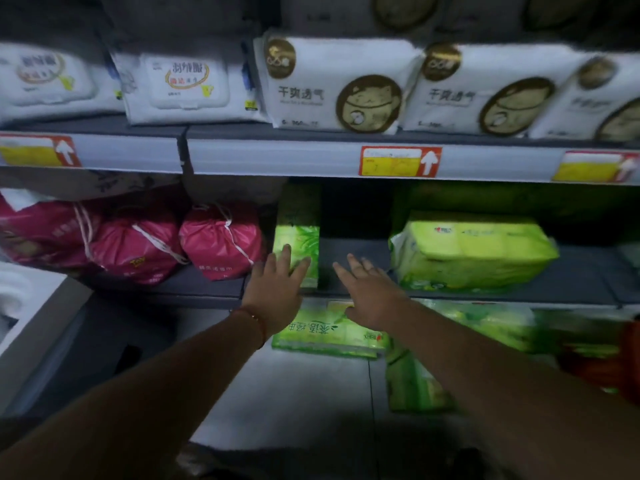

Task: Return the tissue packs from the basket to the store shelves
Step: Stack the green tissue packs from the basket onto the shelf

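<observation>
A narrow green tissue pack (299,242) stands upright on the middle shelf (353,251). My left hand (278,289) lies flat against its front with straight fingers. My right hand (369,292) hovers open just right of it, over the bare gap on the shelf, holding nothing. A wide green tissue pack (474,251) lies on the same shelf further right. Below the shelf edge another green pack (329,336) lies flat, and more green packs (415,382) sit beside an orange-red basket (627,362) at the right edge.
Pink drawstring bags (221,240) fill the middle shelf to the left. White packs (339,84) line the upper shelf above red and yellow price tags (398,161). A white unit (31,327) juts in at the lower left. Pale floor (294,393) lies below.
</observation>
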Demonstrator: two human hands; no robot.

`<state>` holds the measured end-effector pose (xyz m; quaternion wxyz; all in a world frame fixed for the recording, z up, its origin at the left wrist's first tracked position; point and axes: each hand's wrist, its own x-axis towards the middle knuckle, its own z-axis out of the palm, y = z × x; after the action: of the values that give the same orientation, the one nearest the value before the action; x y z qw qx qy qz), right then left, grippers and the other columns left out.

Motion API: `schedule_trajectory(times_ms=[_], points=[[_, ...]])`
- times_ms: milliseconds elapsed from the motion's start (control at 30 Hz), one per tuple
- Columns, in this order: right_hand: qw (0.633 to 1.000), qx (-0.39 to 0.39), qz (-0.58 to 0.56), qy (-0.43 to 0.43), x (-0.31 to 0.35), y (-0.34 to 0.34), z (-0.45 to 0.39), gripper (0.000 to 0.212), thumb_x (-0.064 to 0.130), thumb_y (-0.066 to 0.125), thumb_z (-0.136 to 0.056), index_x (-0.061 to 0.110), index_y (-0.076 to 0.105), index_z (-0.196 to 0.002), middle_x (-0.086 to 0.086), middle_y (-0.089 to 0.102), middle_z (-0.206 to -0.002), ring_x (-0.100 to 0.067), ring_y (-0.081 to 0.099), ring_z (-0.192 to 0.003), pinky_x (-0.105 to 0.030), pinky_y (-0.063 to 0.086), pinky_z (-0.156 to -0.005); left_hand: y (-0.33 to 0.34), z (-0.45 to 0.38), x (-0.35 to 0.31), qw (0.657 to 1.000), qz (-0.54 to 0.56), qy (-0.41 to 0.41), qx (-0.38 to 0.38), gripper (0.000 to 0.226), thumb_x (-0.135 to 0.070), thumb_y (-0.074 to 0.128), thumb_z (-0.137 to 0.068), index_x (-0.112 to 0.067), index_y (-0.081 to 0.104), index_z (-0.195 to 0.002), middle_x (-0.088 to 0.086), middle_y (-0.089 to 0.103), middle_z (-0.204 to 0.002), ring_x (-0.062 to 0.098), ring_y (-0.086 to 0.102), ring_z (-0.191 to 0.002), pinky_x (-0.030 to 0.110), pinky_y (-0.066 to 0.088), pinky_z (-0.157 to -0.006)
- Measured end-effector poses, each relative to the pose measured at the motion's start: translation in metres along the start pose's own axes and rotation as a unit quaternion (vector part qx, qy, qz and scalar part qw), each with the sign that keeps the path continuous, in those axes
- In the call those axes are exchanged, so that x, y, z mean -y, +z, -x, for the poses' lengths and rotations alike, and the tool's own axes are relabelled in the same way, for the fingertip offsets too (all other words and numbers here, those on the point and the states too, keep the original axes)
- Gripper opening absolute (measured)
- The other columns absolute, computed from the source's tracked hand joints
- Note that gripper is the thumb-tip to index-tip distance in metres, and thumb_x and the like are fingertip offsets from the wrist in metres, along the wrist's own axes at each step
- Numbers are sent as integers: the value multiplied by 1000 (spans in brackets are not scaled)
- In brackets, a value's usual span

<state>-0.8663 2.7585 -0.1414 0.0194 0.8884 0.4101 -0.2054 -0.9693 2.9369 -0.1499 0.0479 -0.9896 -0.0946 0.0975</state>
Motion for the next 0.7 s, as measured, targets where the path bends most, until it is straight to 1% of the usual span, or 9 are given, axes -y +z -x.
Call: schedule_trajectory(times_ms=[67,167,233,333,433,533,633,700], points=[[999,-18,29,10,-19,-9,30,90,33,58,-94,25,-5,-159,-10,-10,-166,-32,-2,-153,-44,9,-123,-24,8,-18,997,-48,52,4,78,-53,37,-100,-23,-6,-157,21,-8,-163,44,8,-149,57,15,-119],[997,-36,34,52,-49,-23,81,87,31,57,-95,24,-2,-159,-11,-8,-166,-33,0,-153,-42,8,-122,-60,16,-57,993,-65,97,-14,82,-62,34,-96,-24,-4,-158,18,-8,-164,41,8,-150,55,13,-119],[995,-43,32,89,-71,-29,118,87,32,59,-94,24,1,-159,-11,-5,-166,-34,1,-153,-43,8,-122,-78,19,-87,991,-41,128,-28,83,-65,33,-95,-24,0,-158,17,-5,-165,39,10,-150,52,15,-119],[986,-41,22,160,-108,-31,176,84,35,58,-95,23,4,-159,-11,-6,-166,-34,0,-153,-45,8,-122,-100,20,-135,983,18,176,-40,86,-73,20,-89,-23,6,-158,15,2,-165,37,12,-150,49,16,-119],[972,-47,4,230,-147,-23,232,81,40,56,-95,23,9,-159,-11,-2,-166,-34,2,-153,-46,10,-122,-113,21,-186,970,85,222,-50,86,-73,22,-88,-24,10,-158,15,8,-165,36,17,-149,48,23,-119],[947,-69,-2,313,-185,-4,284,75,46,54,-94,24,19,-157,-12,11,-165,-33,15,-150,-44,17,-120,-122,20,-237,954,110,277,-41,93,-77,13,-81,-25,11,-158,14,6,-165,35,17,-149,46,24,-119],[909,-83,-51,405,-219,21,326,60,46,48,-97,22,35,-150,-14,25,-161,-35,27,-146,-42,24,-117,-125,16,-282,935,117,332,-31,81,-69,28,-93,-26,6,-158,11,2,-166,32,13,-151,44,19,-121],[876,-93,-81,467,-237,37,346,53,45,43,-99,20,41,-147,-16,32,-158,-38,34,-142,-42,31,-115,-121,10,-309,924,97,370,-30,78,-64,33,-97,-26,4,-158,11,2,-166,32,12,-151,45,19,-121]])
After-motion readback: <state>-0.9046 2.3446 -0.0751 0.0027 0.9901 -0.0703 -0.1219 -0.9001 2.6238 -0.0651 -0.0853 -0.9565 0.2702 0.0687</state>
